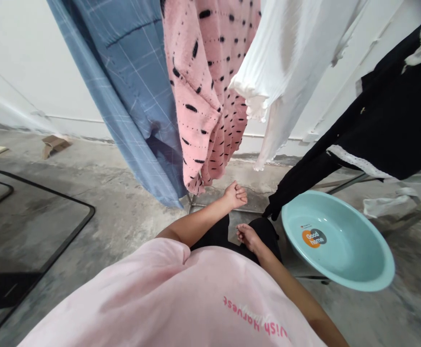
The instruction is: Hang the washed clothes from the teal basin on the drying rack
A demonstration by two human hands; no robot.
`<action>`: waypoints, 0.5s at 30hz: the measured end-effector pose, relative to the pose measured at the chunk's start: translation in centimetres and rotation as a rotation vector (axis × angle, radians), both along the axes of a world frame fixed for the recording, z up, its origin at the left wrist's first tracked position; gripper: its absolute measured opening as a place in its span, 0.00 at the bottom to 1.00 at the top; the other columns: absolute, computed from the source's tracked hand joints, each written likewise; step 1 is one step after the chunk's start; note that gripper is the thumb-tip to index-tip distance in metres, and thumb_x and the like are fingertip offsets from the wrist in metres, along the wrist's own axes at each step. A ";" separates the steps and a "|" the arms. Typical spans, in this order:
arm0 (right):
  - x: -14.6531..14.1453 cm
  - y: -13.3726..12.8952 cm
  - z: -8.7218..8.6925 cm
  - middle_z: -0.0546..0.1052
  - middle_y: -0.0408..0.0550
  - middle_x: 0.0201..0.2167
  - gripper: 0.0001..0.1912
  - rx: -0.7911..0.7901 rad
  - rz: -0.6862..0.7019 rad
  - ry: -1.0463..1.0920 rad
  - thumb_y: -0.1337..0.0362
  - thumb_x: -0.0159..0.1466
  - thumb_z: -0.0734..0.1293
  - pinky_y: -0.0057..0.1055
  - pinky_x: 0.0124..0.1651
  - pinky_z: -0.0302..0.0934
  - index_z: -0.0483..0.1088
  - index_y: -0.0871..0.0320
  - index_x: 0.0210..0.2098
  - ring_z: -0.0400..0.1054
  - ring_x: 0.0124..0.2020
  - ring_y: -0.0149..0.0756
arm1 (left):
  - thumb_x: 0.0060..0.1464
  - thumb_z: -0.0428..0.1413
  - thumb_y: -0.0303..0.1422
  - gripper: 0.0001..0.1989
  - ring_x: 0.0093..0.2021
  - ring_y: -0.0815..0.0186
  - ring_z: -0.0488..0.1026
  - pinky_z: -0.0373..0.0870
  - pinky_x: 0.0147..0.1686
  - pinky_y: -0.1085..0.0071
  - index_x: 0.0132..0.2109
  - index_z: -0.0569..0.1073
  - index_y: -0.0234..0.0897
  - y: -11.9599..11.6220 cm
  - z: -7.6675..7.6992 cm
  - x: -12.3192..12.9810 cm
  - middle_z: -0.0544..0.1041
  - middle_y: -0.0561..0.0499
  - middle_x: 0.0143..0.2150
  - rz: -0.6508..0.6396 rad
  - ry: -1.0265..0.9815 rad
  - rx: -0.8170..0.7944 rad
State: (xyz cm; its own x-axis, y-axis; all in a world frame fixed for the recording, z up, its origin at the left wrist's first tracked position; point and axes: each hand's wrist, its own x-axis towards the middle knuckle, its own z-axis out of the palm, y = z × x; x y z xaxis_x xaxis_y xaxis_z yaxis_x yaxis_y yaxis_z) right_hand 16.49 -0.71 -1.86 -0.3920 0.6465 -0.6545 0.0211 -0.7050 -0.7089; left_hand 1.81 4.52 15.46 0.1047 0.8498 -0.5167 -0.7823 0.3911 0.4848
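Observation:
My left hand (236, 195) is curled into a loose fist in front of my lap, with nothing seen in it. Just above it hangs the hem of a fuzzy pink garment (228, 86) with black dashes. My right hand (248, 236) is lower, near my dark-trousered leg, its fingers folded in and nothing showing between them. Beside the pink garment, on the left, hangs a blue checked garment (134, 86). White ruffle-edged clothing (290, 53) and a black garment with white trim (387, 120) hang to the right. Neither hand touches the clothes.
A light teal plastic basin (358, 246) with a sticker stands at my right, beside metal rack bars (348, 184). Black metal frame tubing (69, 236) is at the left. A piece of cardboard (54, 144) lies on the concrete floor (116, 221) near the white wall (22, 58).

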 end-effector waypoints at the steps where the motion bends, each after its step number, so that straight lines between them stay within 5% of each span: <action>1: 0.0 0.0 0.0 0.67 0.37 0.16 0.09 0.000 0.002 0.002 0.64 0.52 0.69 0.22 0.21 0.56 0.65 0.59 0.29 0.56 0.15 0.22 | 0.68 0.39 0.39 0.23 0.16 0.74 0.44 0.48 0.22 0.75 0.23 0.51 0.37 0.6 0.8 0.2 0.46 0.59 0.17 0.005 -0.018 -0.001; 7: 0.2 0.0 0.0 0.67 0.38 0.16 0.10 0.009 -0.001 0.015 0.63 0.52 0.69 0.22 0.22 0.56 0.65 0.59 0.30 0.56 0.15 0.22 | 0.62 0.51 0.44 0.18 0.19 0.75 0.58 0.51 0.23 0.75 0.31 0.68 0.35 3.5 3.7 1.2 0.62 0.58 0.21 0.099 -0.029 -0.035; 15: 0.3 -0.2 -0.1 0.67 0.38 0.17 0.08 0.016 0.005 0.013 0.64 0.54 0.68 0.21 0.21 0.55 0.65 0.60 0.31 0.56 0.16 0.21 | 0.56 0.60 0.37 0.14 0.24 0.74 0.63 0.55 0.27 0.73 0.29 0.68 0.34 5.3 6.6 1.7 0.66 0.56 0.26 0.130 0.027 -0.045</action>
